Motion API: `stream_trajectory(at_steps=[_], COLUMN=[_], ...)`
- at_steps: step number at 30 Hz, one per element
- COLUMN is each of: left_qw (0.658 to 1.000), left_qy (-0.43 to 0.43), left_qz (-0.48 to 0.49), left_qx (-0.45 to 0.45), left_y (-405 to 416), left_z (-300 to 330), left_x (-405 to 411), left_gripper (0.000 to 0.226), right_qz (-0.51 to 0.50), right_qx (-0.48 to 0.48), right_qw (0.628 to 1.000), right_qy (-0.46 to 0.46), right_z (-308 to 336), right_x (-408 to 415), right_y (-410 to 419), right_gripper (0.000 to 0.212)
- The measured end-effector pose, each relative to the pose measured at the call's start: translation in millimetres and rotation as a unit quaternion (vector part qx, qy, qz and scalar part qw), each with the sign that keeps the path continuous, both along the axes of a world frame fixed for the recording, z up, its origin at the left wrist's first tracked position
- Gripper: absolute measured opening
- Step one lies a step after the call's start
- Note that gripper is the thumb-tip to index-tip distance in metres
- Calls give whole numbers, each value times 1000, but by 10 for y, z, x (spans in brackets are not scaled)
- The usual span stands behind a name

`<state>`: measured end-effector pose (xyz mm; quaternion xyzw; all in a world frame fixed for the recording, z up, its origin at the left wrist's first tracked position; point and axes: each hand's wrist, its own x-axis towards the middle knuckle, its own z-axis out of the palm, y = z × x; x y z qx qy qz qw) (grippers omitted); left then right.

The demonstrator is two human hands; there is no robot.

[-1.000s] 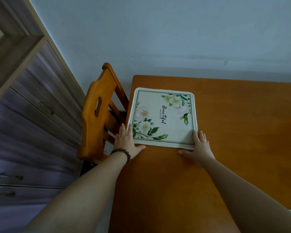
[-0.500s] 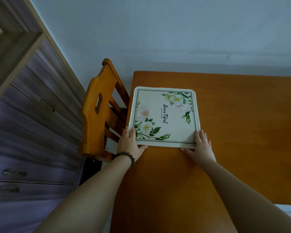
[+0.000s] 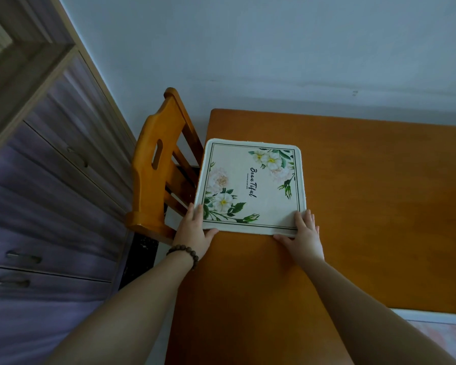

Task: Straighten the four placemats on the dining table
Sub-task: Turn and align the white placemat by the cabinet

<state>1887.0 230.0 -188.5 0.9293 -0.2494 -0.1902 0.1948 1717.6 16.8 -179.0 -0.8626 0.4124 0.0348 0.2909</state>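
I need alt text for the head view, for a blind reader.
A person's left hand and right hand rest on the near corners of a square cream flower-print placemat at the left edge of an orange wooden table. An orange wooden chair stands beside that edge.

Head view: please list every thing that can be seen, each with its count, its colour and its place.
dining table: one, orange-brown wood, right half of view
placemat: one, cream with flowers, at the table's left edge
chair: one, orange-brown wood, left of the table
drawer cabinet: one, purple-grey fronts, far left
wall: one, pale blue-grey, behind the table
bead bracelet: one, dark brown, left wrist
left hand: one, fingers on placemat's near left corner
right hand: one, fingers on placemat's near right corner
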Motion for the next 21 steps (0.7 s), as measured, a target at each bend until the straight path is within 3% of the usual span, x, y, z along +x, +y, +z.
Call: stream_trajectory(at_steps=[13,21], left_qw=[999,1000], left_qy=[0,-2], left_qz=[17,11], left_qx=[-28,-20], left_y=[23,-55], left_z=[45,114], left_x=[1,-13], left_gripper=[78,72], right_qz=[-11,-18], right_qx=[-14,-11], right_qw=[1000,999], right_qy=[0,49], right_z=[-47,-2], right_x=[23,39], right_y=[38,49], right_gripper=[96,95])
